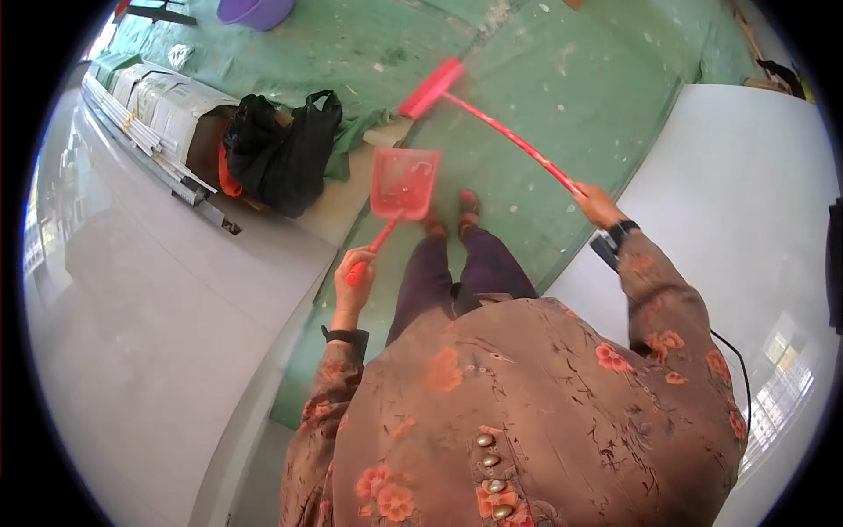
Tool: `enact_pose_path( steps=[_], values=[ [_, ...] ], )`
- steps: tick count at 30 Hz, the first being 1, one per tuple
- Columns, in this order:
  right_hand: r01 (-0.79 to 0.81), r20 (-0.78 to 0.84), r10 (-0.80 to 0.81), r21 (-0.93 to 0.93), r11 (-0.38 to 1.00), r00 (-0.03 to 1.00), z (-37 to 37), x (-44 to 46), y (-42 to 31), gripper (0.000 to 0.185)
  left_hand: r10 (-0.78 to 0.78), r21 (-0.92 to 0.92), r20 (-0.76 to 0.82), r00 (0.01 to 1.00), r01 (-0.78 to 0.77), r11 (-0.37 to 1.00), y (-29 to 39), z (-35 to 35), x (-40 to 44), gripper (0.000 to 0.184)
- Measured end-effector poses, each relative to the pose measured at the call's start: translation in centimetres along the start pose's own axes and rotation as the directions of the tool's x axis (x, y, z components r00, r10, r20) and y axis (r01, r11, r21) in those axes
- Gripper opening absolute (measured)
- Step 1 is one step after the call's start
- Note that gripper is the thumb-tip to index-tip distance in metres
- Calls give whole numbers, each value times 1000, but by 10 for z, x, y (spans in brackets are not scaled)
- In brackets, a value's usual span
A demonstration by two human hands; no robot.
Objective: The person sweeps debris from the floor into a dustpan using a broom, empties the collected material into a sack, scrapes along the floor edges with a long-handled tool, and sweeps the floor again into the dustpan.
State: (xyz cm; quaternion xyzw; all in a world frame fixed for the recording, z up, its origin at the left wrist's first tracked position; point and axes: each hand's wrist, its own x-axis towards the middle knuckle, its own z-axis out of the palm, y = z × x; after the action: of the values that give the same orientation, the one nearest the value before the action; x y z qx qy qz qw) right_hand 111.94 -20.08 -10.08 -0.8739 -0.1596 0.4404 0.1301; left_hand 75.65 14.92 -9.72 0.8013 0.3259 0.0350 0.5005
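Observation:
My left hand [353, 283] is closed round the handle of a red dustpan [404, 180], whose pan is in front of my feet with small bits of debris in it. A red broom [514, 138] is gripped near the end of its stick by my right hand [601, 207]. The pink-red broom head [432, 88] is blurred and lies over the green floor beyond the dustpan, apart from it.
To the left, a black plastic bag [285, 158] sits beside a long wrapped package [171, 101] and white tubes [132, 127]. Pale glossy sheets [176, 334] flank me on both sides. A purple basin [255, 10] stands at the far left. Scattered specks mark the green floor covering [562, 79].

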Motion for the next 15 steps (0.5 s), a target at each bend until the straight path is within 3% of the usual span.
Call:
enact_pose_path(
  steps=[5, 8, 9, 10, 11, 12, 13, 15],
  values=[
    [-62, -4, 62, -26, 998, 998, -37, -74, -24, 24, -17, -25, 10, 1000, 17, 1000, -6, -7, -5, 21],
    [-146, 8, 146, 80, 986, 989, -28, -63, -25, 28, -6, -79, 14, 1000, 7, 997, -4, -8, -9, 20],
    [101, -90, -99, 20, 995, 991, -7, -31, -4, 29, -11, -74, 21, 1000, 12, 997, -7, -9, -11, 20],
    [336, -176, -341, -60, 940, 923, 4, -7, 7, 30, -10, -58, 24, 1000, 11, 998, -11, -10, -11, 20],
    [331, -177, -334, -52, 942, 926, 3, 1, -4, 30, -9, -43, 29, 1000, 11, 999, -13, -9, -11, 20],
    [84, -58, -83, 31, 996, 995, 3, 3, -31, 30, -12, -37, 38, 999, 13, 999, -13, -11, -14, 20],
    [-172, 79, 166, 79, 982, 983, 3, 6, -46, 30, -13, -31, 39, 999, 14, 999, -11, -12, -14, 20],
    [-86, 40, 85, 39, 995, 996, 10, 16, -1, 30, -16, -22, 42, 999, 17, 1000, -12, -16, -11, 20]
  ],
)
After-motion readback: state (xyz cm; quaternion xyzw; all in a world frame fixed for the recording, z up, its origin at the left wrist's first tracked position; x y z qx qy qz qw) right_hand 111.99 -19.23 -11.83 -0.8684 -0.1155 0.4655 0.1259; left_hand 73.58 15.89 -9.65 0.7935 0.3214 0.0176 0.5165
